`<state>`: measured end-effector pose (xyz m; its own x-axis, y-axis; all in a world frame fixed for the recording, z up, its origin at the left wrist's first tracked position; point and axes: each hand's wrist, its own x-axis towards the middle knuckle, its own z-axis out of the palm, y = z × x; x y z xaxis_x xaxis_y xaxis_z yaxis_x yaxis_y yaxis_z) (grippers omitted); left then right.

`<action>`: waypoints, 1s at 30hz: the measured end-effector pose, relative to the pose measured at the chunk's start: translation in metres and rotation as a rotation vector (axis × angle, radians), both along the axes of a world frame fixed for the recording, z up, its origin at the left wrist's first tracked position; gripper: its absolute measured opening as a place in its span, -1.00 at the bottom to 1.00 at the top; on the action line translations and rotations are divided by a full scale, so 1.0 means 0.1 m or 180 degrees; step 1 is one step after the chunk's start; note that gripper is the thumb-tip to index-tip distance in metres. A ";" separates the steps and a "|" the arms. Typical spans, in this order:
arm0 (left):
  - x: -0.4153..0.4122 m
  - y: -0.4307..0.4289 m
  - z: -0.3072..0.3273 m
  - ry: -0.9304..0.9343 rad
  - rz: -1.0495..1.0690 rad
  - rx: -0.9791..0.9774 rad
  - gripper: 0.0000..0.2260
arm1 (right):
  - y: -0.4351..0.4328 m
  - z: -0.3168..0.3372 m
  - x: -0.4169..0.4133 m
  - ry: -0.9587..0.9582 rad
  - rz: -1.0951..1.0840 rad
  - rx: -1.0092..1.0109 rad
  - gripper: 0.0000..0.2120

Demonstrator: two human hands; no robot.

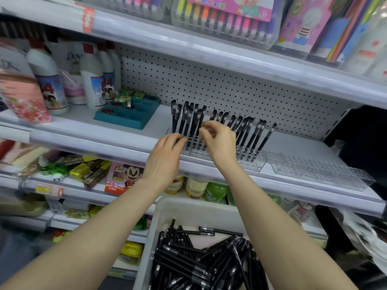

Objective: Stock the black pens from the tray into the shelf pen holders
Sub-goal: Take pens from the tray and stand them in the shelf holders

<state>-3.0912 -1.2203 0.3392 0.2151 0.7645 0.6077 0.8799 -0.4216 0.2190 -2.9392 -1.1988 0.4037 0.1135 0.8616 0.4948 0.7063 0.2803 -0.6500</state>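
A white tray [157, 222] at the bottom of the view holds a heap of black pens [194, 260]. On the middle shelf, a clear pen holder [258, 162] has several black pens [253, 135] standing in it. My left hand [165, 155] grips a bunch of black pens [187, 118] upright over the holder's left end. My right hand [219, 143] is right beside it and pinches one pen of that bunch at the fingertips. To the right, another clear holder [326, 172] has no pens in it.
A teal display tray [127, 116] with small green boxes sits left of the pens, with white bottles [92, 80] behind it. The white pegboard [230, 84] backs the shelf. The upper shelf edge [209, 53] overhangs, carrying marker packs.
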 end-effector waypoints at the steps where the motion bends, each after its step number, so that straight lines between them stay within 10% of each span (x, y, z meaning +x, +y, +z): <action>1: 0.02 -0.04 0.00 -0.0007 -0.0008 -0.0042 -0.41 | -0.06 -0.02 0.03 0.0018 0.0015 0.0008 -0.81; 16: 0.51 -1.03 -0.86 -0.0094 -0.0351 -0.0785 -0.71 | -1.27 -1.32 0.75 -0.0011 0.0193 -0.0941 -0.88; 30: 0.55 -1.06 -1.22 0.0338 -0.0278 -0.1687 -0.75 | -1.38 -1.74 0.79 -0.1791 0.0627 -0.1729 -0.81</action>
